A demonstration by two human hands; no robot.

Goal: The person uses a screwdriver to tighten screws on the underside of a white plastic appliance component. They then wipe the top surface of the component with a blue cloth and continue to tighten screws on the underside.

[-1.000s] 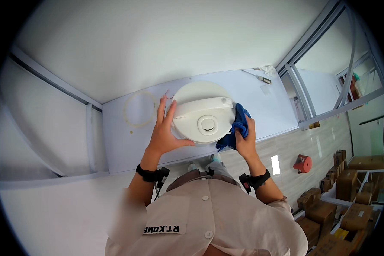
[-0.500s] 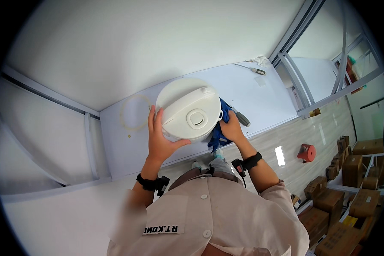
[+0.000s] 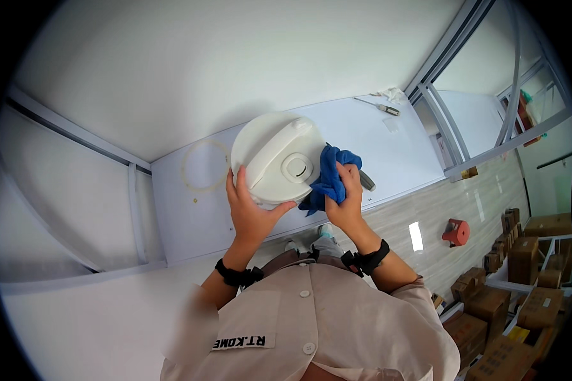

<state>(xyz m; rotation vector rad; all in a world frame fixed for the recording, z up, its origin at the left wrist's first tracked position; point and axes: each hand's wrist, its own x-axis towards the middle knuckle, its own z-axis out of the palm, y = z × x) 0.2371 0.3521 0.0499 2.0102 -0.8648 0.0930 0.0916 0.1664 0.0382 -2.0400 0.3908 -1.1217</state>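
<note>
Resting your left hand (image 3: 253, 217) against the left near edge of the round white appliance (image 3: 278, 157), its thumb and fingers spread apart, you have your right hand's (image 3: 345, 204) fingers clamped on a bunched blue cloth (image 3: 334, 166) at the appliance's right side. The appliance sits on the white table (image 3: 403, 159), and a grey handle (image 3: 367, 181) shows just beside the cloth, partly hidden.

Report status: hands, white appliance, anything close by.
Left hand spread against white appliance; right hand gripping blue cloth at its right side; grey handle right of cloth.
</note>
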